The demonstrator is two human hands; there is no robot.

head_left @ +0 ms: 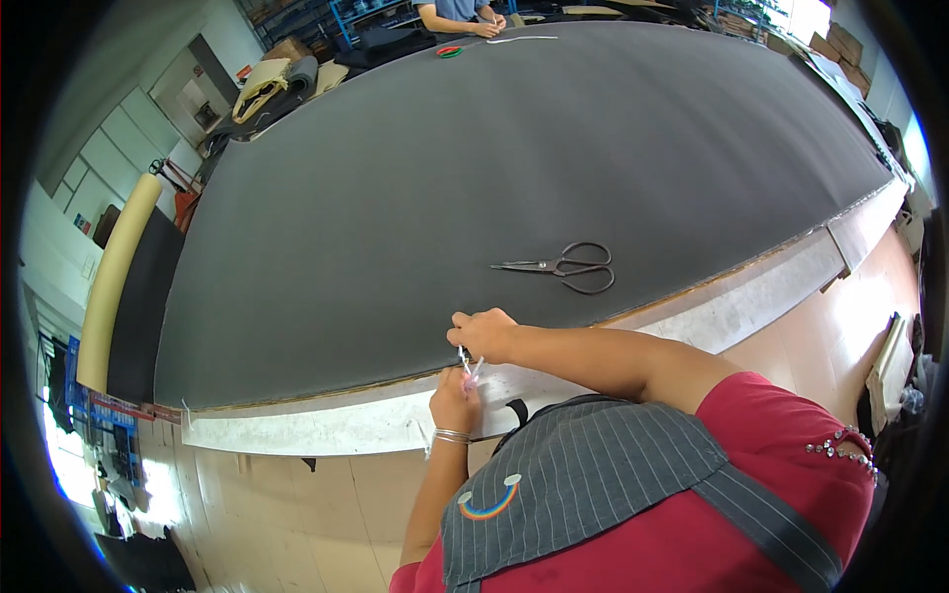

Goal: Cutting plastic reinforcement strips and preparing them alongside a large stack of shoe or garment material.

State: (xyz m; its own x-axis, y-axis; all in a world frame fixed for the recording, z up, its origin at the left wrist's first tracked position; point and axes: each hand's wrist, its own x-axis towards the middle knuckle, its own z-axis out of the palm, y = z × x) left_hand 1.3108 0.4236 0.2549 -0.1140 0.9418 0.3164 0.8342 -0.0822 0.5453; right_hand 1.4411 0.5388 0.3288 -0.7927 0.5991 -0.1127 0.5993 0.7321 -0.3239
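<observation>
At the near edge of the big table, my two hands meet in front of my apron. Low and upright, my left hand [455, 399] is closed, pinching a pale pink, see-through scrap [471, 379] of unclear kind. My right hand [482, 334] reaches in from the right, just above the left, with its fingers curled. A small shiny piece [465, 358] shows between the hands; its kind is too small to tell. Dark metal scissors [546, 267] lie beyond my right hand on the dark grey sheet [376, 198], blades pointing left.
Across the table a person [460, 18] handles a white strip [522, 39]; red-and-green handles [450, 51] rest nearby. A yellow roll [119, 287] stands at the left end. The table's pale front ledge [306, 430] runs along my side. Folded material [265, 89] lies at the far left.
</observation>
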